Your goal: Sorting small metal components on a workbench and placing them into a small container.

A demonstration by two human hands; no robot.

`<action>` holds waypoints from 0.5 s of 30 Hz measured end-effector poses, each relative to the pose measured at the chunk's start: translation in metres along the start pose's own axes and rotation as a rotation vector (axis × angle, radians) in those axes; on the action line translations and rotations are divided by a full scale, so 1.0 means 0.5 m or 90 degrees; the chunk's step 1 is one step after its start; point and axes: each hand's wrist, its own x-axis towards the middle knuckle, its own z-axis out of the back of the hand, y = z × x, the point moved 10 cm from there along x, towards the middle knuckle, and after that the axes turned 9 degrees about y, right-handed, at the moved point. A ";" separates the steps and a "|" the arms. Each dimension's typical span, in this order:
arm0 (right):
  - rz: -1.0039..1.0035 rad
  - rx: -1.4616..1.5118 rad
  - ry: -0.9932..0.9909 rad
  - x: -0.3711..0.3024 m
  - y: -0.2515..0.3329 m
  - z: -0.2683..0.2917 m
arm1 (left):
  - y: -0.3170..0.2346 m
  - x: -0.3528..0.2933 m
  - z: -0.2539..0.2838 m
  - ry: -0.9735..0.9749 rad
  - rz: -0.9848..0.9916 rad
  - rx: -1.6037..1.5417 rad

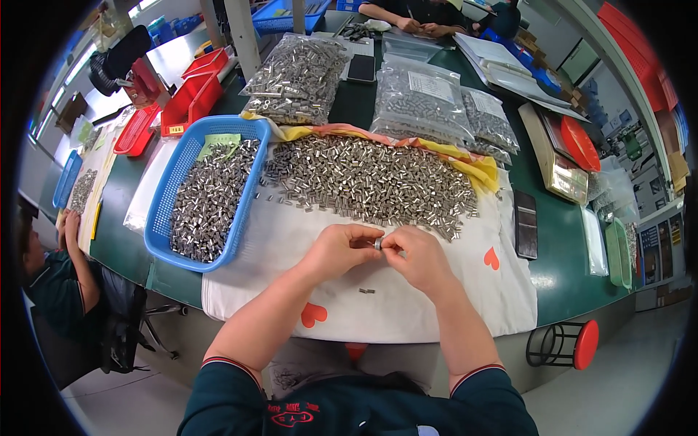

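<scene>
**Small part at your fingertips, loose pile just beyond**

Your left hand [338, 252] pinches a small metal piece [378, 244] between thumb and finger, on the near side of the pile of metal pieces [371, 174]. Your right hand [418, 256] meets it there, fingertips drawn together; whether they grip the piece or merely touch it, I cannot tell. A part this small could slip if your pinch loosens or your hands pull unevenly, and if it rolled into the pile it would be hard to pick out again.

Two loose pieces [367, 291] lie nearer to you than the pile, on the white cloth [276, 240]; a trailing wrist could sweep them away. The pile's near fringe is scattered, so a careless reach might spread it, and a tug on the cloth would likely shift it all.

Left of the pile stands the blue basket [187, 156], holding many similar pieces and a green slip [220, 143]; a bump from your left forearm could jolt it. Along the pile's far side runs a yellow-and-orange cloth [481, 171], with clear bags of metal parts [298, 73] behind. A bag slumping forward could press over that border and disturb the pile.
</scene>
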 end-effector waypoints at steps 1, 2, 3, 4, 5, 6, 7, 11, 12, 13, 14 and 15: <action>0.002 0.000 0.001 0.001 0.004 0.003 | -0.002 -0.002 0.001 0.001 0.010 0.007; -0.013 0.062 0.004 0.002 0.003 0.007 | -0.002 -0.004 0.001 0.002 0.021 0.014; -0.029 0.124 0.007 0.002 -0.001 0.008 | -0.001 -0.005 0.003 0.001 0.020 0.014; -0.025 0.123 0.007 0.004 -0.002 0.010 | -0.002 -0.004 0.003 0.015 0.008 -0.045; -0.032 0.153 0.008 0.003 -0.011 0.012 | -0.003 -0.003 0.002 0.029 -0.005 -0.103; -0.040 0.182 0.009 0.002 -0.019 0.014 | -0.003 -0.002 0.004 0.028 -0.007 -0.101; -0.039 0.181 0.007 0.001 -0.022 0.017 | -0.001 0.000 -0.004 0.055 -0.008 -0.111; -0.118 0.263 0.063 -0.001 -0.051 0.000 | 0.003 -0.005 -0.027 0.102 0.011 -0.135; -0.165 0.294 0.073 -0.005 -0.065 -0.007 | 0.004 -0.007 -0.029 0.101 0.011 -0.135; -0.165 0.293 0.073 -0.005 -0.072 0.000 | 0.003 -0.008 -0.031 0.097 0.010 -0.077; -0.195 0.239 0.056 -0.007 -0.091 0.016 | 0.002 -0.009 -0.033 0.092 0.008 -0.020; -0.225 0.184 0.039 -0.009 -0.108 0.026 | -0.003 -0.014 -0.037 0.092 0.008 -0.020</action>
